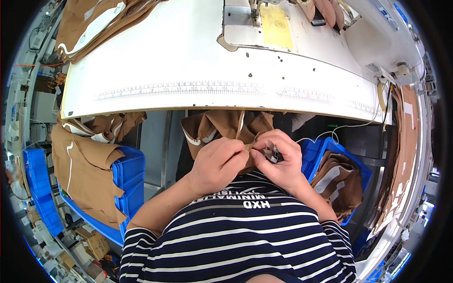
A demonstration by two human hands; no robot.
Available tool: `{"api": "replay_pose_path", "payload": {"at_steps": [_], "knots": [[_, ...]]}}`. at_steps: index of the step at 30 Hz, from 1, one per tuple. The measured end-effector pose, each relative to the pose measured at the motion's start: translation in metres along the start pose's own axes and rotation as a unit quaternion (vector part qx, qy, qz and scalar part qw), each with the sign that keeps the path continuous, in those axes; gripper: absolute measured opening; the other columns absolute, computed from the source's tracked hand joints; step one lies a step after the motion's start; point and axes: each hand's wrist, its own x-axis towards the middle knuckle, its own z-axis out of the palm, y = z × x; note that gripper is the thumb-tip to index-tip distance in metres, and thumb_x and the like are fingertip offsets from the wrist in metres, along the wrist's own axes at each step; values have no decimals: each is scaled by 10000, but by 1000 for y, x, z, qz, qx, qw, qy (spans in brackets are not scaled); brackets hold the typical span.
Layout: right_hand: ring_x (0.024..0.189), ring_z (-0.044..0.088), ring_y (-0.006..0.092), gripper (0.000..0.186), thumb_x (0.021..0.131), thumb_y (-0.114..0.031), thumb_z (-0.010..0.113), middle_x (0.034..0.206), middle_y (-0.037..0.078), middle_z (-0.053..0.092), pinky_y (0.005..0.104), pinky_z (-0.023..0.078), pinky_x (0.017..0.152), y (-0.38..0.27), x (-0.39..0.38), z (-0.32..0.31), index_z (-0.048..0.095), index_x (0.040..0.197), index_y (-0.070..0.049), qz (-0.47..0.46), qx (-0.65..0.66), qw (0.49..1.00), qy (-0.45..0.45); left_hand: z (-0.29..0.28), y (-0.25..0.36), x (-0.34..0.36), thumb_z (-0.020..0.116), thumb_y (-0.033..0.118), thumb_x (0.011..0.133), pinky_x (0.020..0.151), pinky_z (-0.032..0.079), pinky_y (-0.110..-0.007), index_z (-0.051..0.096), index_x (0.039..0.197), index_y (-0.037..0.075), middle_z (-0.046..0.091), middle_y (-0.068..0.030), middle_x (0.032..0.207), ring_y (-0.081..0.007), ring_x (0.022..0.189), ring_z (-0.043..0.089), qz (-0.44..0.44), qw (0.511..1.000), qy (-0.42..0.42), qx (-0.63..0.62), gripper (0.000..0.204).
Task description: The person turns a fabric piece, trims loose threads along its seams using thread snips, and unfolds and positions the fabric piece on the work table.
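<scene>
A brown fabric piece (pixel 214 126) with white strips along parts of it hangs in front of me, just below the table's front edge. My left hand (pixel 214 165) pinches its edge between thumb and fingers. Close beside it, nearly touching, my right hand (pixel 281 158) is closed on the same edge. A small dark metal tool (pixel 273 154), perhaps thread snips, is tucked in the curled fingers of that right hand; most of it is hidden. The exact spot between the fingertips is too small to make out.
A white sewing table (pixel 165 61) with a printed ruler lies ahead, its sewing machine (pixel 255 12) at the far side. Brown fabric (pixel 94 33) is stacked far left. More brown pieces fill a left blue bin (pixel 130 174) and a right blue bin (pixel 363 172). A white cord (pixel 351 126) hangs at right.
</scene>
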Motion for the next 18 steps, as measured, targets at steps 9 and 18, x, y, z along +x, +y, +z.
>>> {"api": "replay_pose_path", "payload": {"at_steps": [9, 18], "knots": [[617, 562, 127, 145, 685, -12, 691, 779, 69, 599, 225, 432, 511, -2, 3, -3, 618, 810, -11, 67, -24, 997, 12, 1, 1, 2, 634, 31, 630, 532, 452, -274, 575, 811, -14, 527, -100, 856, -205, 635, 539, 24, 999, -23, 39, 196], [627, 460, 43, 84, 722, 27, 600, 809, 12, 576, 188, 373, 567, 7, 0, -6, 542, 730, -33, 204, 260, 944, -12, -2, 8, 8, 608, -47, 797, 555, 425, -210, 540, 826, 12, 584, -93, 895, -94, 666, 526, -201, 970, -14, -139, 94]]}}
